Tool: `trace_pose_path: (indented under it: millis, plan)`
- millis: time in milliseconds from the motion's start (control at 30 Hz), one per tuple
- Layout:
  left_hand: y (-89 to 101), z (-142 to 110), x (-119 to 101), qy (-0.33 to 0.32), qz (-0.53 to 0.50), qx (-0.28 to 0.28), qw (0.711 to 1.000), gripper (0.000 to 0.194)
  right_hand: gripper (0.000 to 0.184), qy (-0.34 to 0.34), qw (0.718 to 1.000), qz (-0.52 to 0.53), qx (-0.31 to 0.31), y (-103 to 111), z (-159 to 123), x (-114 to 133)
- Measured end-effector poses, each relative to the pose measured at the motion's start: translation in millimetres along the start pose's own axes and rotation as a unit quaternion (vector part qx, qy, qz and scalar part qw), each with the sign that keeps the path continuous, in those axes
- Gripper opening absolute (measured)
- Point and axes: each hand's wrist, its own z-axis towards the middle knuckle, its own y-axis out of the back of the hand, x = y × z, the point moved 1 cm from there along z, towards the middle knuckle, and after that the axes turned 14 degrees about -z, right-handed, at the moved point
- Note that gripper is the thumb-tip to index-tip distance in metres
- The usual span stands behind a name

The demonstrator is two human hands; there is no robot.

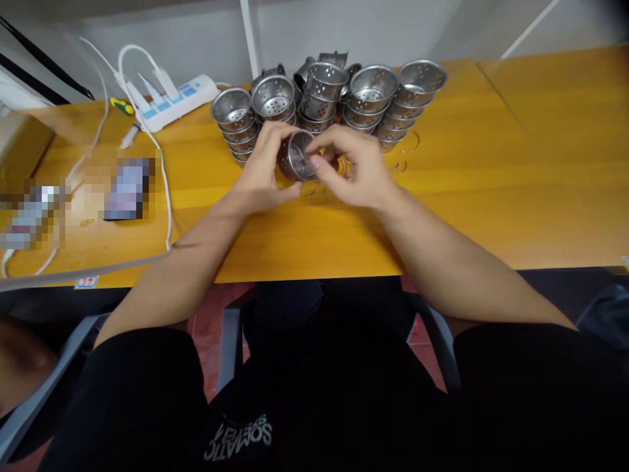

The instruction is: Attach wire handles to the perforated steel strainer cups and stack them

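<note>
My left hand (261,169) is wrapped round a small perforated metal strainer basket (296,160), which is tilted with its open mouth toward me. At the right side of its rim, my right hand (358,165) has thumb and forefinger pinched together. What lies between those fingertips is too small and blurred to make out. Thin wire rings (319,191) lie on the table below the hands, and a few more wire pieces (401,167) are to the right. Behind the hands stand several stacks of similar strainer baskets (373,88).
The yellow wooden table (515,196) runs against a grey wall. On the left are a white power strip (179,103) with plugs and cables, a yellow-green tool (122,106), and two blurred phones (128,187) (32,216). Another person's limb (22,367) shows at lower left.
</note>
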Motion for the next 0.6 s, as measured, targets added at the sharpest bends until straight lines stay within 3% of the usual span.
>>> trace_pose_path:
  millis: [133, 300, 433, 600]
  plan:
    - [-1.8, -5.5, 25.0, 0.041, -0.018, 0.025, 0.999, 0.108, 0.073, -0.015, 0.993, 0.078, 0.093, -11.1, -4.0, 3.8]
    - [-3.1, -8.2, 40.9, -0.016, -0.064, 0.073, 0.995, 0.112, 0.072, -0.051, 0.978, 0.148, 0.14, -19.3, -4.6, 1.2]
    - [-2.1, -5.9, 21.6, 0.05, -0.066, 0.09, 0.993, 0.108, 0.081, -0.071, 0.969, 0.19, 0.143, -21.9, 0.4, -0.1]
    - [2.4, 0.0, -10.0, 0.173, -0.064, 0.092, 0.979, 0.1, 0.085, -0.124, 0.943, 0.231, 0.207, -15.3, 5.8, 0.1]
